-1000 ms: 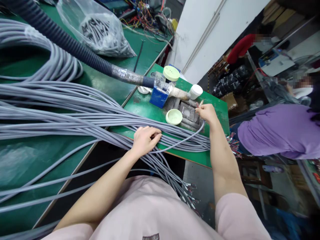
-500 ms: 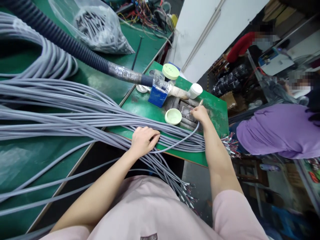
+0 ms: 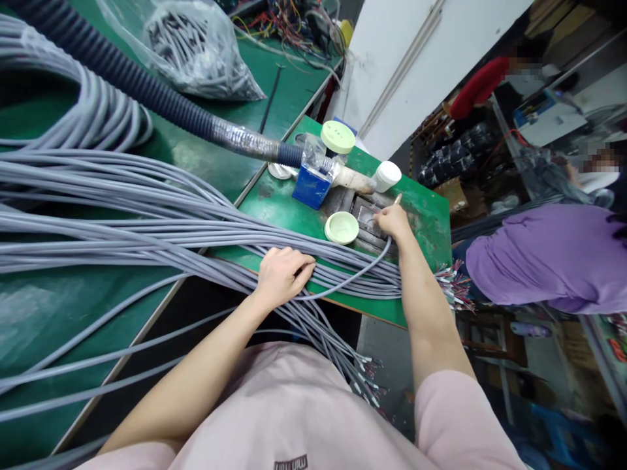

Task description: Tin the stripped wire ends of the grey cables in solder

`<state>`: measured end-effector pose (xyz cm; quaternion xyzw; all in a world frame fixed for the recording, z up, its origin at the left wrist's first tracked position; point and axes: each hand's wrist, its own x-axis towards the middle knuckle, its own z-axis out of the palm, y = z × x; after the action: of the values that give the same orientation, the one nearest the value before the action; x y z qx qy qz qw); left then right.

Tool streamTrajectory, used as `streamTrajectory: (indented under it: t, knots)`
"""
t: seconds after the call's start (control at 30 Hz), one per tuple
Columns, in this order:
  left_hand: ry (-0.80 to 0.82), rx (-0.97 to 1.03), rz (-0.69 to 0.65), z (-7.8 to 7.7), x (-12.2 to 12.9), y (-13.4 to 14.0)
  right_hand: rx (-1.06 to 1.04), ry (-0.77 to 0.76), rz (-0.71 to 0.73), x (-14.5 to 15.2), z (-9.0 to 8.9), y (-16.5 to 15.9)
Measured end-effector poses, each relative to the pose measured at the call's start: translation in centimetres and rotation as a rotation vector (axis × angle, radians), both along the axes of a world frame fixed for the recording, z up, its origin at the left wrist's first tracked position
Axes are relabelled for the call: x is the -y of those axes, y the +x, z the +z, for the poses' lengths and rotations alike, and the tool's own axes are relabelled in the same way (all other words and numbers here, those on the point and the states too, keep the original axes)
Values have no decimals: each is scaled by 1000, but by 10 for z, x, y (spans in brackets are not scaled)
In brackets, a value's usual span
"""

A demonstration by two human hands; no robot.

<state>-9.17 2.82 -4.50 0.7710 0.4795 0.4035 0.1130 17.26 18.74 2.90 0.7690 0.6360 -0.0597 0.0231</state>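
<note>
1. Cable, grey and thin, is what I hold: in the head view, its end sits over the sooty metal tray on the green table, and its length bows back beneath my right arm toward the other cables.
2. Thumb and fingers of my right hand are pinching it close to the end; the tip itself is too small to make out. A pale stick shows just beyond, and I cannot tell whether I hold that too.
3. My left hand lies on the bundle, fingers curled, thumb apart; whether they are closed round any cable I cannot tell.
4. As I judge it, the bowed length could spring and twist the end off its spot if my pinch loosens.
5. With my fingers so near the tray, a slip could bring them against it, and a wide swing could knock the green cup just beside it.
6. If my left hand lifts, the bundle could slide off the table edge and tug my cable along.
7. Compared with one second ago, my right hand is farther left, more over the tray; my left hand is practically unmoved on the bundle.
</note>
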Motion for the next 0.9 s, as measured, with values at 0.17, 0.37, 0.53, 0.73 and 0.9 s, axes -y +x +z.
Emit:
streamTrajectory:
  t: [0.17, 0.37, 0.53, 0.73, 0.9]
  knots:
    - [9, 2, -1, -1, -1, 0, -236, 136, 24, 33, 25, 5]
    - [-89, 213, 12, 9, 3, 5, -626, 211, 159, 113, 61, -18]
    - [-573, 1007, -127, 31, 23, 43, -690, 251, 238, 164, 65, -49]
    - [-963, 1651, -315, 51, 36, 83, -725, 237, 287, 189, 53, -63]
    - [-1001, 1756, -306, 55, 38, 84, -754, 210, 312, 197, 47, -61]
